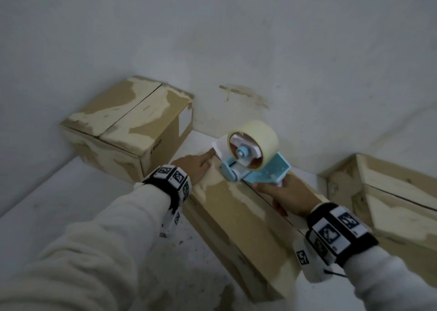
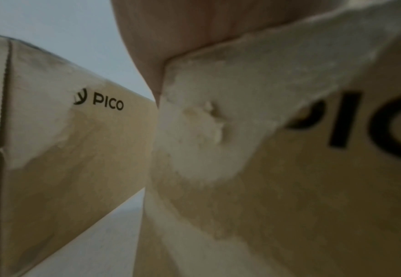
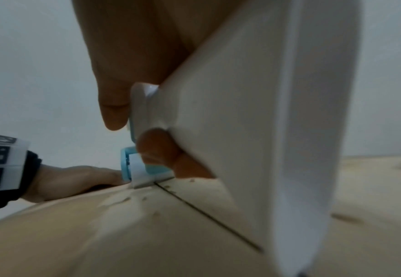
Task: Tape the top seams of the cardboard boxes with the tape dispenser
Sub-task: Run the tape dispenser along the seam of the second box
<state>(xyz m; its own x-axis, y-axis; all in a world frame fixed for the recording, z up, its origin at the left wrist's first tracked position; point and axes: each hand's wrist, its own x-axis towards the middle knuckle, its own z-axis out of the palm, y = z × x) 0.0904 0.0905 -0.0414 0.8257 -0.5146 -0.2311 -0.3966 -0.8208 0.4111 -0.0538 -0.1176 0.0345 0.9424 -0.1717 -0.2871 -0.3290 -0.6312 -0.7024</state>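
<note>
Right hand (image 1: 289, 196): fingers clamped on blue-and-white plastic tape dispenser (image 1: 254, 166).
Left hand (image 1: 194, 167): fingers straight, pressing scuffed brown cardboard box (image 1: 238, 225).
Left wrist view only: "PICO" print.
Box contents: cannot tell.

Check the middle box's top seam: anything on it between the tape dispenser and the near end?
Nothing visible blocks it. The tape dispenser sits at the far end of the seam; the left hand rests off to the side. Only the right hand, gripping the handle, overlies the seam.

Blue tape dispenser (image 1: 254, 169) with cream roll, tilted onto far end of middle cardboard box (image 1: 238, 225) seam; two boxes (image 1: 127, 126) (image 1: 392, 202) flanking.
</note>
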